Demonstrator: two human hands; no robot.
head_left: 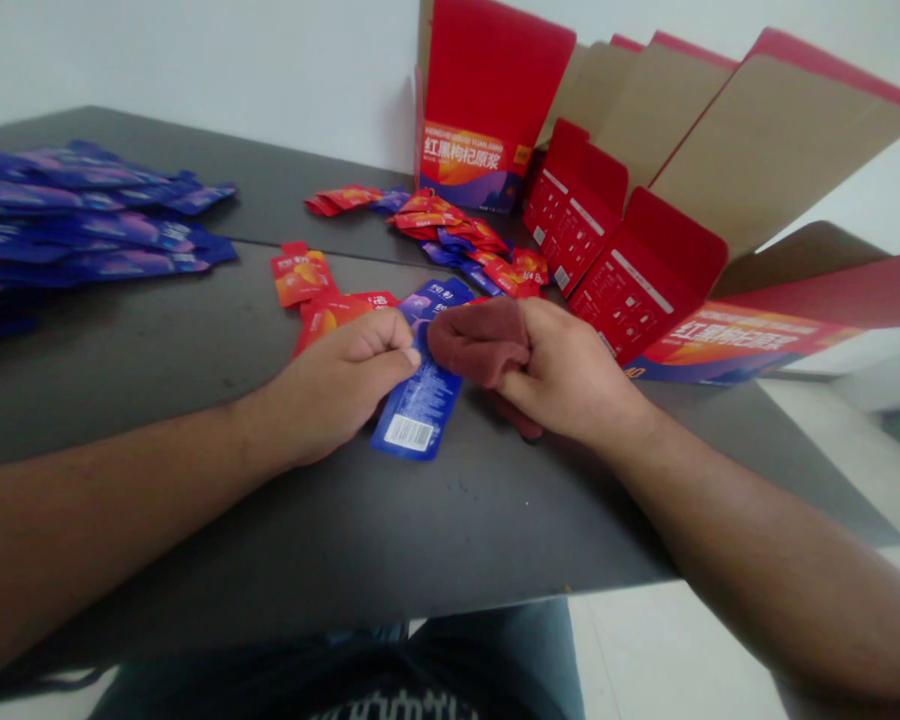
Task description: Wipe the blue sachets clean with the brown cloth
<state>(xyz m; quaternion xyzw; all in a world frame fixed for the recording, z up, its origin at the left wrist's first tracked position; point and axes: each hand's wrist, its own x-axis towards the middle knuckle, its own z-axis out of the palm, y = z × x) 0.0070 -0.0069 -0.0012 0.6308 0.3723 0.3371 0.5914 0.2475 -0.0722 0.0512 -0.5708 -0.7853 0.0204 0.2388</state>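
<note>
My left hand (360, 375) pinches a blue sachet (420, 410) by its side edge, the barcode end toward me. In my right hand (577, 375) is a folded brown cloth (480, 340), closed in the fingers and lying against the right side of the sachet. The cloth hides part of the sachet's middle. Right behind my left hand lie red sachets (326, 312), partly covered by it. Beyond the cloth, a loose heap of red and blue sachets (457, 235) reaches toward the boxes.
A big stack of blue sachets (97, 225) lies at the left of the grey table (450, 540). At the back stands an upright red box (487, 110). To its right are more opened boxes (742, 340) with raised flaps. The table's front edge is close to my lap.
</note>
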